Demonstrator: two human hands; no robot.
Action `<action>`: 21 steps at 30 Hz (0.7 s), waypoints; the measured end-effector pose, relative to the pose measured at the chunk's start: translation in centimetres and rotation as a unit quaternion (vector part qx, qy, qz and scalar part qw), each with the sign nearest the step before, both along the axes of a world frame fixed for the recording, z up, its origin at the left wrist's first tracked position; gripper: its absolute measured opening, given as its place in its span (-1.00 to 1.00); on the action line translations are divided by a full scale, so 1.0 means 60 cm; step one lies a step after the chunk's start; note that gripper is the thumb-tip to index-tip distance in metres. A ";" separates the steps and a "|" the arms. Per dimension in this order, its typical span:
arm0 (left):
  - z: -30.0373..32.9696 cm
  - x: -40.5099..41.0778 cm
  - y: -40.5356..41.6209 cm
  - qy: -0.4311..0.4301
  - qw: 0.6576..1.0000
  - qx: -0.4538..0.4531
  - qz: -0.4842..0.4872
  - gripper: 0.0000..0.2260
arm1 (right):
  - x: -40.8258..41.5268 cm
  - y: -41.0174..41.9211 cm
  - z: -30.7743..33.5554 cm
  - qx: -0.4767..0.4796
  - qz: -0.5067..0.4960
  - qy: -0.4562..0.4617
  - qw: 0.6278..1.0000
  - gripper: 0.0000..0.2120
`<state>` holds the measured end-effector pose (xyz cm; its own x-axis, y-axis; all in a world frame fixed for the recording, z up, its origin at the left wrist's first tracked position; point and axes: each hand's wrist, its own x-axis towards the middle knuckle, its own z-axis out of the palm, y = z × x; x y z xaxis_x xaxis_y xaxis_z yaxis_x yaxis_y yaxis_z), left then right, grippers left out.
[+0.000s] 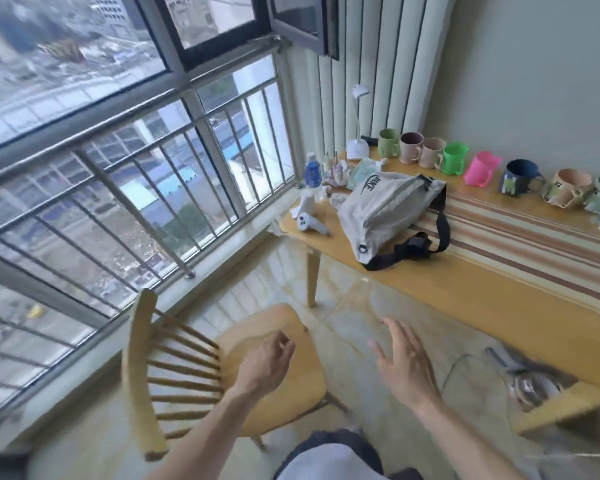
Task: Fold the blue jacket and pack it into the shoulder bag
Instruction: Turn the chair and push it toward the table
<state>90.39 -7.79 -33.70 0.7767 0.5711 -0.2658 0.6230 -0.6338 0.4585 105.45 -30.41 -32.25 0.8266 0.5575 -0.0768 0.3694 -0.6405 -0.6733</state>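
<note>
Reaching: we have both hands out over the floor and chair with nothing in them, which we read as the approach before any folding.
Left hand point(269, 355): at about 6 o'clock in the view, above the seat of the wooden chair point(274, 393), fingers loosely curled but gripping nothing.
Right hand point(404, 362): at about 5 o'clock, palm down, fingers spread open and empty.
Shoulder bag point(385, 216): lying on its side on the counter point(482, 292), at 1 o'clock from our hands; its zip looks closed, so it probably needs opening first.
Strap point(442, 233): loops loosely off the bag's right end across the striped cloth.
Blue jacket: we cannot see it anywhere in view; it may lie outside the view.
Mugs point(454, 163): lined along the wall at 2 o'clock, well apart from the bag, leaving the front of the counter clear for folding.
</note>
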 end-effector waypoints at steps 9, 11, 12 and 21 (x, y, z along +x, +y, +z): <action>0.033 -0.192 0.106 0.039 0.995 0.087 0.029 -0.75 | -0.269 0.118 -0.040 0.028 0.040 0.107 0.993 -0.56; 0.027 -0.238 0.145 0.043 0.992 0.116 0.022 -0.75 | -0.325 0.156 -0.049 0.016 0.047 0.118 0.992 -0.56; 0.023 -0.263 0.165 0.051 0.989 0.140 0.012 -0.74 | -0.353 0.179 -0.054 0.009 0.048 0.128 0.991 -0.56; -0.006 -0.465 0.375 0.089 0.971 0.193 -0.110 -0.68 | -0.608 0.422 -0.106 -0.026 0.000 0.211 0.977 -0.56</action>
